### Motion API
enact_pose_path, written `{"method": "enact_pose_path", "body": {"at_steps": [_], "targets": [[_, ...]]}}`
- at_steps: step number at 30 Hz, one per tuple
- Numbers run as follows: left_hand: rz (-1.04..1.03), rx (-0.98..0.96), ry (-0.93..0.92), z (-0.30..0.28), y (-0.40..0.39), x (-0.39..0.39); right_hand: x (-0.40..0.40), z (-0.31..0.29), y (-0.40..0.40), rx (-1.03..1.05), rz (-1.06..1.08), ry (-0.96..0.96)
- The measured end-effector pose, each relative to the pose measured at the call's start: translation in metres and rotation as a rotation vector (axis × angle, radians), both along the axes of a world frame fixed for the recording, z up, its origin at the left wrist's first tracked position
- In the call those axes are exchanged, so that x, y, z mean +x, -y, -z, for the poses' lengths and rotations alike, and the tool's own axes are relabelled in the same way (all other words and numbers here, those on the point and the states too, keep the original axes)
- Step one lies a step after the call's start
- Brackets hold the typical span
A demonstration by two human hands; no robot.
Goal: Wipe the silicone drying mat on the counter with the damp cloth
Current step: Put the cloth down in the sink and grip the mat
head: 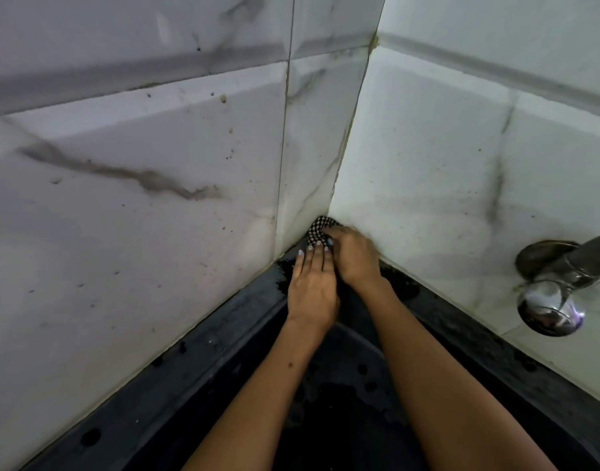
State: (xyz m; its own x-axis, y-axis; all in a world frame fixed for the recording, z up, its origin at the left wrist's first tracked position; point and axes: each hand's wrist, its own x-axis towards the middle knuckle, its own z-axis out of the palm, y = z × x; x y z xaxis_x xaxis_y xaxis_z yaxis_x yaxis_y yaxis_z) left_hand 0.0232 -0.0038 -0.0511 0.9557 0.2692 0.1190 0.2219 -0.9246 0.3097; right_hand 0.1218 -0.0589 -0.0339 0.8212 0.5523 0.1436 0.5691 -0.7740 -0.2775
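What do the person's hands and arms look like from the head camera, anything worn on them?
Both forearms are bare as far as the view shows: no sleeves, gloves, watch or bracelets in sight. The left hand has short nails painted pale blue, showing on its fingertips. No rings show on it. The right hand also looks bare, though its fingertips are hidden, so its nails cannot be checked.

Checked cloth [317, 229]: mostly covered by right hand [354, 258], only the part toward the wall corner showing. Dark mat [342, 385]: edges indistinct, cut below. Tap [560, 283]: cropped beyond cloth's right.
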Motion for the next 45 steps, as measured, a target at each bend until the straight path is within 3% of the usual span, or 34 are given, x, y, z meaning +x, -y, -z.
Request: {"method": "enact_pose_path", "body": {"at_steps": [3, 10, 19, 29, 36, 40, 45], "targets": [[0.044, 0.008, -0.111, -0.012, -0.001, -0.009, -0.006, -0.012, 0.010, -0.079, -0.033, -0.149], [0.035, -0.042, -0.083, -0.041, 0.038, -0.069, -0.104, -0.039, 0.083, 0.171, 0.115, -0.120], [0.212, -0.169, -0.071, -0.035, 0.186, -0.208, -0.292, -0.036, 0.283, 0.283, 0.562, -0.044], [0.378, -0.225, -0.019, -0.058, 0.370, -0.323, -0.447, -0.049, 0.509, 0.305, 0.924, 0.118], [0.369, -0.332, -0.087, -0.050, 0.488, -0.403, -0.552, -0.043, 0.681, 0.192, 1.165, 0.027], [0.218, -0.340, -0.180, -0.050, 0.530, -0.434, -0.593, -0.044, 0.749, 0.111, 1.388, -0.054], [0.002, -0.359, -0.303, -0.053, 0.550, -0.446, -0.617, -0.045, 0.794, 0.277, 1.626, -0.341]]}}
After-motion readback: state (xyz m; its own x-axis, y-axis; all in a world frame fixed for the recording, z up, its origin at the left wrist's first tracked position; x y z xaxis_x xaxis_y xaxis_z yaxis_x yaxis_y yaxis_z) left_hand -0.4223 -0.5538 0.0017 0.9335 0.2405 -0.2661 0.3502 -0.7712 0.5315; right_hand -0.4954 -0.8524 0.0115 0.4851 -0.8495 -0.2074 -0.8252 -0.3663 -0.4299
